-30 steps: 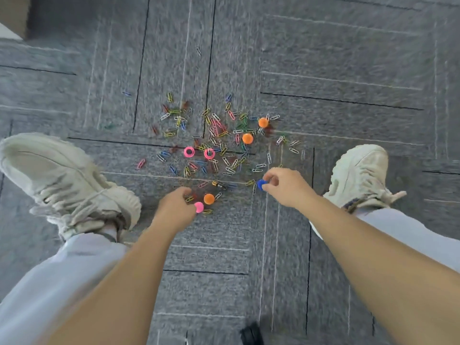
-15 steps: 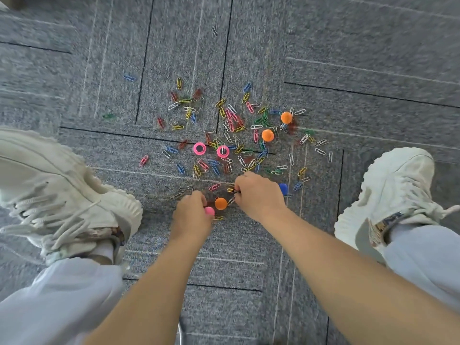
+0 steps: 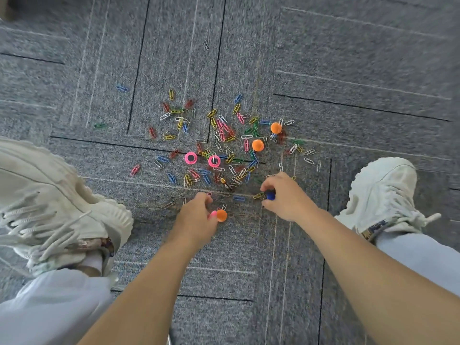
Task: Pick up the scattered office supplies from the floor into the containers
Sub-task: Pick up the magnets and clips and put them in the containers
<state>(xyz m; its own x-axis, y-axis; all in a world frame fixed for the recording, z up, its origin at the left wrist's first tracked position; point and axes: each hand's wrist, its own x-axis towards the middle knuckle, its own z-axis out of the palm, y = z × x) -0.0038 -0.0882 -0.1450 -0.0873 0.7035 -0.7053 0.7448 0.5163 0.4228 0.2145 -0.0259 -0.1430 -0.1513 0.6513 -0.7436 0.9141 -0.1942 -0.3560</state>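
Head: right hand [image 3: 286, 199] pinches blue magnet [image 3: 270, 195]; left hand [image 3: 196, 219], orange magnet [image 3: 221, 215] (pile-edge [image 3: 238, 198]).

Both bare forearms are stretched forward and down. The left hand [image 3: 196, 216] is seen from the back, fingers curled — two round pieces [image 3: 219, 215], pink and orange, are held at the fingertips. A blue piece [image 3: 270, 196] is pinched by the curled right hand [image 3: 286, 198].
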